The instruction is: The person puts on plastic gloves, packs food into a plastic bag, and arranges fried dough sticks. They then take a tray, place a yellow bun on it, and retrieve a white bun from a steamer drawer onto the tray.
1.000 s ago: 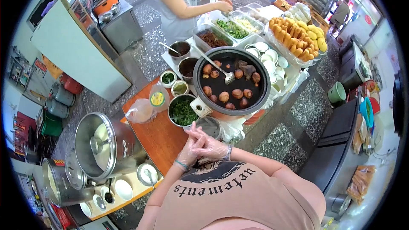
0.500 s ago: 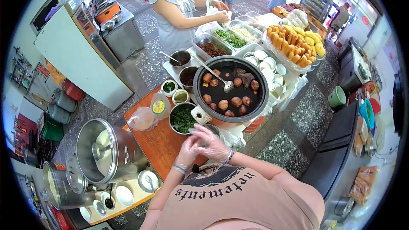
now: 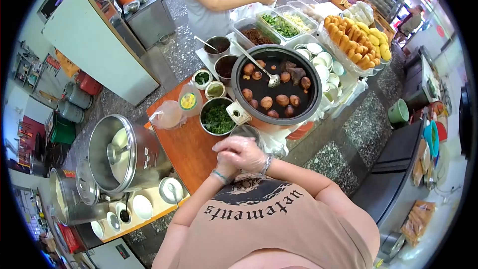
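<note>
My left hand (image 3: 227, 166) and my right hand (image 3: 247, 153), both in clear plastic gloves, are clasped in front of my chest. The right lies over the left, its fingers bent around it. The left looks curled, its fingertips mostly hidden. Just beyond them is a bowl (image 3: 245, 132), partly covered by the right hand. Nearby stand a metal pot of chopped greens (image 3: 218, 118) and a big round cooker (image 3: 241, 113) of dark broth with brown eggs (image 3: 282, 100) and a slotted ladle (image 3: 273, 80). Small containers of green condiments (image 3: 215, 89) sit behind the greens.
A person (image 3: 206, 0) across the table handles a white plastic bag (image 3: 254, 1). Fried dough sticks (image 3: 348, 42) and stacked white dishes (image 3: 323, 67) lie right of the cooker. At left stand a large steel pot (image 3: 134, 154) and white bowls (image 3: 143, 207). A plastic jug (image 3: 189, 100) is on the wooden table.
My hands have closed together more, the right folding over the left, and shifted slightly down. The view has tilted a little. The person opposite now holds the white bag higher.
</note>
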Demonstrator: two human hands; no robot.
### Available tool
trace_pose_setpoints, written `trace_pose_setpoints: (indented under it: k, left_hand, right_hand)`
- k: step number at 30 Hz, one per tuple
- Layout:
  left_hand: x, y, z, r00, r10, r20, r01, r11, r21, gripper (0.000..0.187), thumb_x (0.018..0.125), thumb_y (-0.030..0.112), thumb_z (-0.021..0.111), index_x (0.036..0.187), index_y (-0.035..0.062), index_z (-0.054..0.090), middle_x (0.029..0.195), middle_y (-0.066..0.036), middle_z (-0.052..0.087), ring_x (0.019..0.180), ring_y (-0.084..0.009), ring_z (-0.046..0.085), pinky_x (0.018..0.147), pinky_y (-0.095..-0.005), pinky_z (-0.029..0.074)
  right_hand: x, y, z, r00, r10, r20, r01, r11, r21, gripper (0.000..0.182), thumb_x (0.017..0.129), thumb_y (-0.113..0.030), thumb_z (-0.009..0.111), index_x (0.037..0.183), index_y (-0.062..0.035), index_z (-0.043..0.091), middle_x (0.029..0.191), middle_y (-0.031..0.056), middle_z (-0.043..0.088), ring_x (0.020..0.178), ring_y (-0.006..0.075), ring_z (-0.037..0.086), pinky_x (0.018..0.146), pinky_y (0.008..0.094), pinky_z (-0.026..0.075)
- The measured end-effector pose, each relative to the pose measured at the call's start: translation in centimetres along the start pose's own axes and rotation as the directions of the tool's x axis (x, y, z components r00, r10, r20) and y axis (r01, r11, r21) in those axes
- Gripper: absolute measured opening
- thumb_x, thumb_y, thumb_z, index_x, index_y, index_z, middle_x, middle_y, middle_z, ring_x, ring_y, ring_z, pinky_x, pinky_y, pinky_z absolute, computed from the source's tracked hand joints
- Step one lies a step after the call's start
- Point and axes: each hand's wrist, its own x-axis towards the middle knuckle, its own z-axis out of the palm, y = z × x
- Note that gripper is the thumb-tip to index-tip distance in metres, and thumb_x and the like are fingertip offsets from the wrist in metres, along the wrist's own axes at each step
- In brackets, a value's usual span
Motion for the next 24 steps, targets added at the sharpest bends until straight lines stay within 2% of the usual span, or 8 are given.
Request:
trace_pose_setpoints:
  k: [3, 4, 6, 7, 11, 14, 15, 24]
  left_hand:
    - [0.6, -1.5, 0.3, 0.999, -0.027, 0.033, 0.027, 1.000, 0.009, 0.036, 0.095, 0.024, 0.040, 0.123, 0.0034, 0.050, 0.119, -0.008, 0.054, 0.107, -0.0177, 0.052, 0.092, -0.0321, 0.041]
    - [0.9, -2.8, 0.4, 0.987, 0.158, 0.001, -0.134, 0.834, 0.536, 0.036, 0.095, 0.025, 0.040, 0.122, 0.0028, 0.050, 0.119, -0.009, 0.055, 0.107, -0.0182, 0.052, 0.094, -0.0321, 0.041]
    - [2.1, -7.1, 0.5, 0.878, 0.425, 0.220, -0.158, -0.176, 0.972, 0.036, 0.096, 0.026, 0.040, 0.120, 0.0016, 0.051, 0.118, -0.010, 0.056, 0.109, -0.0192, 0.053, 0.097, -0.0322, 0.039]
    - [2.5, -7.9, 0.5, 0.817, 0.417, 0.397, -0.010, -0.678, 0.735, 0.037, 0.096, 0.027, 0.040, 0.119, 0.0010, 0.051, 0.118, -0.011, 0.057, 0.110, -0.0197, 0.053, 0.099, -0.0322, 0.039]
    - [3.7, -9.6, -0.2, 0.902, 0.329, 0.278, 0.043, -0.711, 0.702, 0.042, 0.098, 0.031, 0.036, 0.119, -0.0013, 0.052, 0.120, -0.014, 0.057, 0.112, -0.0207, 0.052, 0.101, -0.0336, 0.037]
    - [5.3, -10.1, -1.6, 0.859, 0.427, 0.282, 0.051, -0.619, 0.784, 0.038, 0.098, 0.033, 0.038, 0.107, 0.0007, 0.056, 0.101, -0.010, 0.062, 0.091, -0.0163, 0.058, 0.083, -0.0288, 0.046]
    - [5.2, -9.5, -1.9, 0.858, 0.427, 0.284, 0.049, -0.620, 0.783, 0.038, 0.098, 0.033, 0.038, 0.107, 0.0007, 0.056, 0.101, -0.010, 0.062, 0.091, -0.0163, 0.058, 0.083, -0.0288, 0.046]
    - [4.2, -7.1, -5.0, 0.702, 0.634, 0.325, 0.139, -0.569, 0.811, 0.028, 0.098, 0.029, 0.041, 0.095, 0.0074, 0.057, 0.067, 0.001, 0.053, 0.049, -0.0058, 0.042, 0.042, -0.0197, 0.033]
  right_hand:
    - [-0.6, 0.9, -0.1, 0.971, 0.131, -0.202, -0.084, 0.971, 0.225, 0.013, 0.087, -0.011, 0.054, 0.087, -0.0007, 0.062, 0.079, 0.0076, 0.062, 0.075, 0.0193, 0.059, 0.071, 0.0306, 0.047]
    - [-1.1, 1.4, 0.1, 0.932, 0.301, -0.202, -0.199, 0.892, 0.407, 0.014, 0.089, -0.012, 0.053, 0.085, -0.0013, 0.062, 0.075, 0.0054, 0.060, 0.071, 0.0166, 0.056, 0.068, 0.0284, 0.046]
    - [-1.3, 1.0, -0.8, 0.907, 0.402, -0.125, -0.278, 0.795, 0.539, 0.017, 0.091, -0.014, 0.051, 0.081, -0.0026, 0.060, 0.072, 0.0033, 0.057, 0.068, 0.0146, 0.054, 0.064, 0.0269, 0.044]
    - [-1.5, 0.8, -1.1, 0.872, 0.488, -0.036, -0.350, 0.673, 0.652, 0.022, 0.092, -0.017, 0.050, 0.077, -0.0039, 0.058, 0.069, 0.0012, 0.054, 0.066, 0.0126, 0.051, 0.061, 0.0254, 0.042]
    - [-1.8, 0.5, -2.1, 0.862, 0.426, 0.274, -0.335, 0.074, 0.939, 0.035, 0.095, -0.029, 0.047, 0.064, -0.0128, 0.044, 0.063, -0.0019, 0.046, 0.058, 0.0114, 0.046, 0.051, 0.0266, 0.035]
    - [-1.5, -1.1, -2.8, 0.651, 0.720, 0.238, -0.365, 0.022, 0.931, 0.052, 0.097, -0.043, 0.039, 0.055, -0.0132, 0.036, 0.048, -0.0008, 0.036, 0.041, 0.0138, 0.033, 0.041, 0.0273, 0.025]
    - [-2.0, -0.6, -3.3, 0.799, 0.541, 0.262, -0.351, 0.067, 0.934, 0.057, 0.097, -0.046, 0.037, 0.051, -0.0147, 0.032, 0.044, -0.0009, 0.032, 0.037, 0.0144, 0.031, 0.038, 0.0277, 0.023]
    - [-5.4, 2.1, -4.0, 0.823, 0.393, 0.410, -0.427, -0.047, 0.903, 0.053, 0.098, -0.047, 0.036, 0.055, -0.0151, 0.036, 0.047, 0.0002, 0.035, 0.043, 0.0149, 0.033, 0.042, 0.0277, 0.024]
